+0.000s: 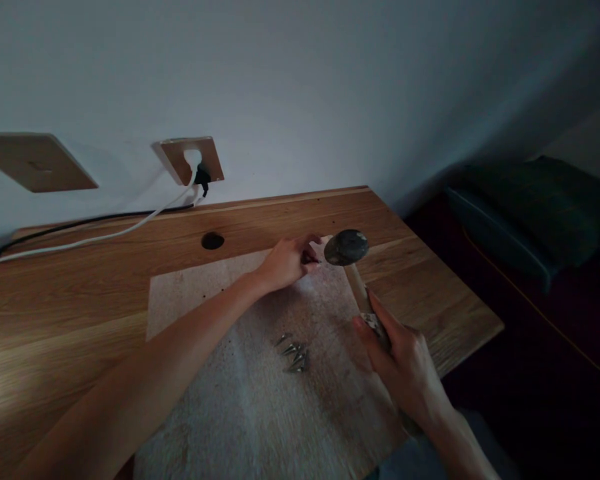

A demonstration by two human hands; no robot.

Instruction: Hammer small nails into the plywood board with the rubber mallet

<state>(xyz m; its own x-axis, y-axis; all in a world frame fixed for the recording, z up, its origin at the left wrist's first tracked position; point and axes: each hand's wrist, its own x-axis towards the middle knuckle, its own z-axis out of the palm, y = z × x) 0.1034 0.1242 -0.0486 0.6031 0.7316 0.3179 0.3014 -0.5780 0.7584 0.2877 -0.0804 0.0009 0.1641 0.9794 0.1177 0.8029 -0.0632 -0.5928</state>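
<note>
My right hand [405, 363] is wrapped round the wooden handle of a rubber mallet [347, 248]. Its dark head is raised just right of my left hand [287, 262]. The fingers of my left hand are pinched together near the far right corner of a pale board [205, 400]. What lies between those fingertips is small and mostly hidden; I cannot make it out. On the board, nearer to me, several pointed metal pieces like screws or nails [296, 358] lie in a small heap between my two arms.
The board rests on a wooden desk [415, 267] with a round cable hole [213, 241]. A white cable [105, 237] and a black one run from a wall socket [193, 160] along the desk's back left. Right of the desk, a dark green cushioned thing [525, 220] stands low.
</note>
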